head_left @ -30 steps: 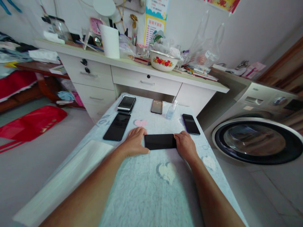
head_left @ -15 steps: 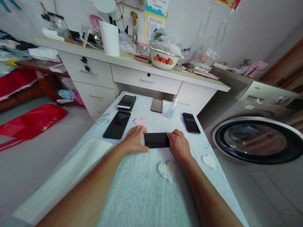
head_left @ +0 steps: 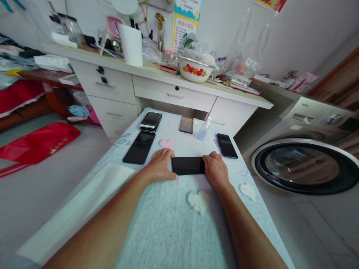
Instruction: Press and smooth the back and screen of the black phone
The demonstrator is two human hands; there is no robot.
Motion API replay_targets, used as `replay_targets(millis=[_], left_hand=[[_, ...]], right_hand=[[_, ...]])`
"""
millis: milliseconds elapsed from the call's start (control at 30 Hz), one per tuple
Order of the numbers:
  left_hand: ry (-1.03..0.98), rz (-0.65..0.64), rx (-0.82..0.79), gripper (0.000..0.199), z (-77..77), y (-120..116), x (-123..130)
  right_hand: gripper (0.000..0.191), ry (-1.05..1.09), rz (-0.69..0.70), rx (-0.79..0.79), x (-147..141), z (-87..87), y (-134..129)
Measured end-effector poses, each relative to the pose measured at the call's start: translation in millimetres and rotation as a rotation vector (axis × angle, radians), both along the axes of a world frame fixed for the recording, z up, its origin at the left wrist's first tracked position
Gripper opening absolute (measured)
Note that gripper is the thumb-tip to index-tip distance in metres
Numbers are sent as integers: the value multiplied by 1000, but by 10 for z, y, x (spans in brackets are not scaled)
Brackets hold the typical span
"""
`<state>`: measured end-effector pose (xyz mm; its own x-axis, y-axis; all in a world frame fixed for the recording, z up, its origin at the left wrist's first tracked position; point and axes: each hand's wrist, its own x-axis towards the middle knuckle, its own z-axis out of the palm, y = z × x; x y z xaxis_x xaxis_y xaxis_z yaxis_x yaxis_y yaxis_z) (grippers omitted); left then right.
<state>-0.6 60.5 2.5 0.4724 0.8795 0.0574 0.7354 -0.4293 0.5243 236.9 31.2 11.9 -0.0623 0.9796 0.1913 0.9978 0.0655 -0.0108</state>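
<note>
A black smartphone (head_left: 188, 166) lies sideways on the cloth-covered table, its dark screen facing up. My left hand (head_left: 161, 165) grips its left end, with the thumb at the near edge and the fingers at the far edge. At the other end, my right hand (head_left: 215, 168) is closed on the phone's right edge, fingertips pressed together near its far corner. Left of my hands rests a larger black phone (head_left: 139, 148). Beyond it is a stack of phones (head_left: 150, 120). A purple-edged phone (head_left: 227, 145) lies to the right.
Toward the far edge are a brownish phone case (head_left: 186, 124) and a clear spray bottle (head_left: 203, 129). A white paper sheet (head_left: 81, 209) runs along the table's left side. Behind stands a desk (head_left: 174, 89) with a floral bowl (head_left: 195, 70); a washing machine (head_left: 305, 164) is at the right.
My right hand has shifted slightly to the right, uncovering more of the phone's right end. My left hand stays in nearly the same place.
</note>
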Motion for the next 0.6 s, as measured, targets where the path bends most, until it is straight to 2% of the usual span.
replay_targets(millis=[233,600], left_hand=[[6,2,-2,55,-15,6,-1],[29,13,2,56,10,-10,17]], right_hand=[[36,-11,-6,-8,-85,-17,25],[32,15,191,-41,-310,27,31]])
